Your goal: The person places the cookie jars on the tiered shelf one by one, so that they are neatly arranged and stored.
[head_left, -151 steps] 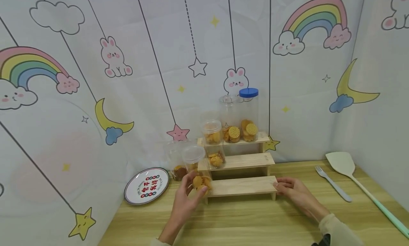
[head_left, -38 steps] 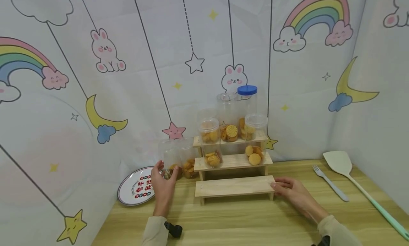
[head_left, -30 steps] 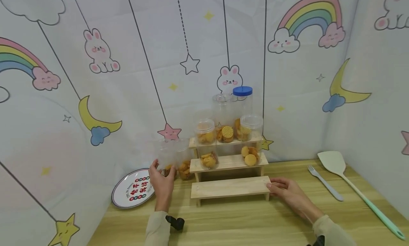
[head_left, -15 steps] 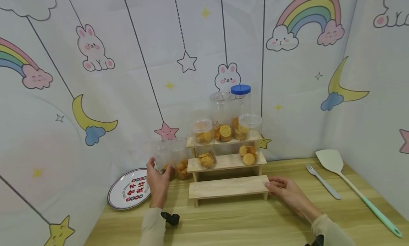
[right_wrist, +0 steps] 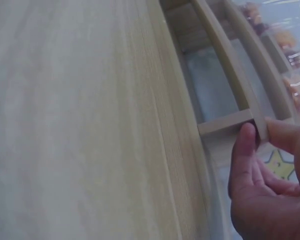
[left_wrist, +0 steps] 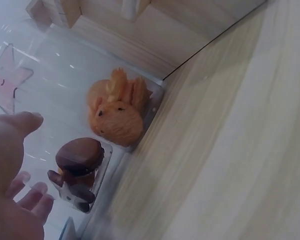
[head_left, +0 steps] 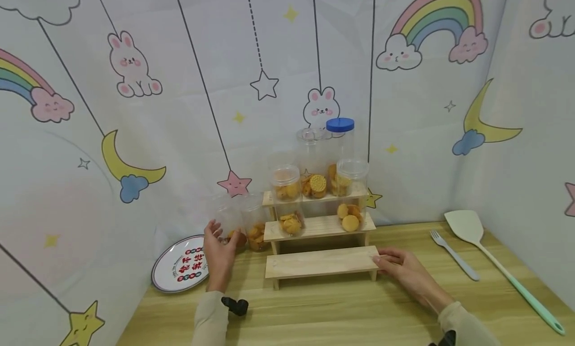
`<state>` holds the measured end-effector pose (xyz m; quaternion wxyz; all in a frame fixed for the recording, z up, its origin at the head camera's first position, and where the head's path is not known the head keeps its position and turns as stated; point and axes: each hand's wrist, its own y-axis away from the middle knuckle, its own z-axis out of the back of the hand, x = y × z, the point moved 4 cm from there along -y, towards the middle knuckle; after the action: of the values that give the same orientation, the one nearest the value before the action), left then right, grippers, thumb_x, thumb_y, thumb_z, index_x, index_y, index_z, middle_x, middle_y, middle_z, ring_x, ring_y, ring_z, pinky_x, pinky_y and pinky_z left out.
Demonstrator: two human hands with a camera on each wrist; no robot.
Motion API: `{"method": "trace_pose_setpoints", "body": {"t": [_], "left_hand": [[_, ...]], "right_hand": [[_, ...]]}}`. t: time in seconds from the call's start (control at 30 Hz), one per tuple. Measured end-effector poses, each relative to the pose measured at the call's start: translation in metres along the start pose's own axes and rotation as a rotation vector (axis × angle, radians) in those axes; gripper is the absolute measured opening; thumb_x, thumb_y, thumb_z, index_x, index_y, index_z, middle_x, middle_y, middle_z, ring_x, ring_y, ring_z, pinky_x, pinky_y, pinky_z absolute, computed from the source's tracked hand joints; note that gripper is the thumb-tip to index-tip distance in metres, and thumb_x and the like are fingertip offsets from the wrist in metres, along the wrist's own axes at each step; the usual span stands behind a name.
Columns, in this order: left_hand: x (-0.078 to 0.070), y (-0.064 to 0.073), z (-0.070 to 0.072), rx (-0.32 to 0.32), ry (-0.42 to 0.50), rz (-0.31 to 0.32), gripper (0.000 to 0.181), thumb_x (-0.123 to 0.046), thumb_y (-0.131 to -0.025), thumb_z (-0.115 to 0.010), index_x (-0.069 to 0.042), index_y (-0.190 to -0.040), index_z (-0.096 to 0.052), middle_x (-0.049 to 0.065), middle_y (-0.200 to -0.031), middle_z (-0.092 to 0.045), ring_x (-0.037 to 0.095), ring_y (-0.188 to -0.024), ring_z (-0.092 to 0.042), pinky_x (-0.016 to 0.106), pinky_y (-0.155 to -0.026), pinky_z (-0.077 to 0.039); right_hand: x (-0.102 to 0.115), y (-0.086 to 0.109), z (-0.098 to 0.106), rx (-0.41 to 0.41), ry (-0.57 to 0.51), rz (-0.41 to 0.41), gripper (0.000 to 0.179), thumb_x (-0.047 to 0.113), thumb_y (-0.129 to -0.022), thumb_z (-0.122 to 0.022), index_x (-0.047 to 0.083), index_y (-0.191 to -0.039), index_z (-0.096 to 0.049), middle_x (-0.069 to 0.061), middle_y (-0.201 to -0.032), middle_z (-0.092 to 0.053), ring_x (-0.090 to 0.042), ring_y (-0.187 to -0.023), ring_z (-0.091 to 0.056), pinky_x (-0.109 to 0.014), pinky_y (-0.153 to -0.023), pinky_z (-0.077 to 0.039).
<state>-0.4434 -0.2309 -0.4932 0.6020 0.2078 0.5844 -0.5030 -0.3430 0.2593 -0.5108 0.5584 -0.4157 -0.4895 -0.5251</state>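
My left hand (head_left: pixel 220 251) curls round a clear jar with dark brown cookies (left_wrist: pixel 80 157) left of the wooden tiered stand (head_left: pixel 321 263). In the left wrist view my thumb and fingertips lie along the jar's two sides; whether it touches the table is unclear. Close beside it stands another clear jar with orange cookies (left_wrist: pixel 117 122). My right hand (head_left: pixel 409 273) pinches the right end of the stand's lowest board, thumb and fingers on either side of it in the right wrist view. The middle tier bears a jar (head_left: pixel 289 221) at left and another jar (head_left: pixel 351 216) at right.
On the top tier stand a blue-lidded jar (head_left: pixel 340 151) and a clear-lidded jar (head_left: pixel 314 159). A plate (head_left: pixel 179 266) with red characters leans at the left wall. A fork (head_left: pixel 455 256) and a pale spatula (head_left: pixel 467 228) lie at right. A printed curtain (head_left: pixel 193 61) hangs behind.
The jar my left hand held five seconds ago now stands on the middle tier's right. My left hand has moved left to the brown-cookie jar. My right hand has stayed on the stand.
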Motion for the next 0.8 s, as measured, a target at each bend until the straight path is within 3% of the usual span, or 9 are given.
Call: {"method": "trace_pose_setpoints", "body": {"t": [0.17, 0.3, 0.57, 0.8], "left_hand": [[-0.004, 0.002, 0.014, -0.065, 0.001, -0.033, 0.085, -0.029, -0.094, -0.087, -0.007, -0.162, -0.040, 0.015, -0.149, -0.054, 0.033, -0.132, -0.056, 0.050, -0.110, -0.051], [-0.009, 0.005, 0.025, -0.077, -0.034, -0.067, 0.085, -0.033, -0.093, -0.088, -0.004, -0.160, -0.043, 0.016, -0.147, -0.055, 0.034, -0.131, -0.055, 0.052, -0.113, -0.053], [-0.022, 0.023, 0.041, -0.004, -0.107, -0.184, 0.079, -0.027, -0.091, -0.091, -0.001, -0.155, -0.052, 0.019, -0.143, -0.056, 0.036, -0.131, -0.059, 0.056, -0.112, -0.057], [-0.040, 0.044, 0.043, 0.055, -0.095, -0.256, 0.078, -0.020, -0.086, -0.095, -0.001, -0.151, -0.056, 0.018, -0.141, -0.059, 0.034, -0.129, -0.063, 0.052, -0.108, -0.059]], "right_hand": [[-0.001, -0.001, -0.002, 0.006, -0.011, 0.001, 0.068, 0.025, -0.108, -0.071, -0.015, -0.155, -0.042, -0.018, -0.128, -0.072, -0.016, -0.103, -0.075, -0.027, -0.094, -0.064], [-0.001, -0.001, -0.002, 0.004, -0.012, -0.003, 0.069, 0.026, -0.108, -0.071, -0.015, -0.155, -0.042, -0.018, -0.129, -0.071, -0.015, -0.104, -0.075, -0.027, -0.095, -0.064], [0.000, 0.001, -0.004, 0.006, -0.006, -0.007, 0.069, 0.026, -0.108, -0.070, -0.015, -0.156, -0.041, -0.021, -0.133, -0.070, -0.014, -0.105, -0.074, -0.028, -0.096, -0.064], [-0.001, 0.003, -0.002, -0.009, -0.008, -0.017, 0.069, 0.026, -0.108, -0.070, -0.014, -0.156, -0.041, -0.021, -0.133, -0.070, -0.013, -0.104, -0.074, -0.027, -0.095, -0.064]]}}
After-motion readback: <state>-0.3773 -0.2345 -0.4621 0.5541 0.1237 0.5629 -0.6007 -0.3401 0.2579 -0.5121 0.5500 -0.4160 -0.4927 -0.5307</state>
